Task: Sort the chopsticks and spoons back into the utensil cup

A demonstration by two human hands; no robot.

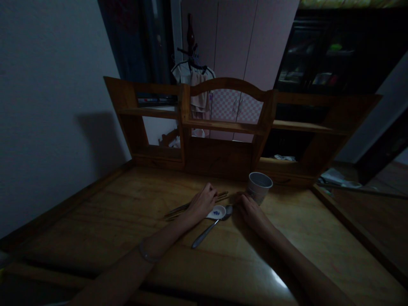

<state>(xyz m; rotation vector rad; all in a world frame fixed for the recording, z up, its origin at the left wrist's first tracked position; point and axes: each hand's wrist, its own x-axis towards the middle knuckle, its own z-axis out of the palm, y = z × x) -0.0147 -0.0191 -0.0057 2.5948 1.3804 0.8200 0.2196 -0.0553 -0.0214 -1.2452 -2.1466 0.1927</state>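
My left hand lies over a few chopsticks on the wooden desk, its fingers curled. Whether it grips the chopsticks is hidden by the hand. Just right of it is a white spoon with a blue mark in its bowl; its handle runs under my wrist. A metal spoon lies slantwise in front, its bowl close beside the white one. My right hand rests low by a grey cup, fingers bent and drawn together. Anything inside those fingers is too dark to make out. The cup stands upright just behind this hand.
A wooden shelf unit rises along the desk's back edge. A wall borders the left side. Beyond the shelf, clothes hang on a stand before a pale wardrobe. The room is dim.
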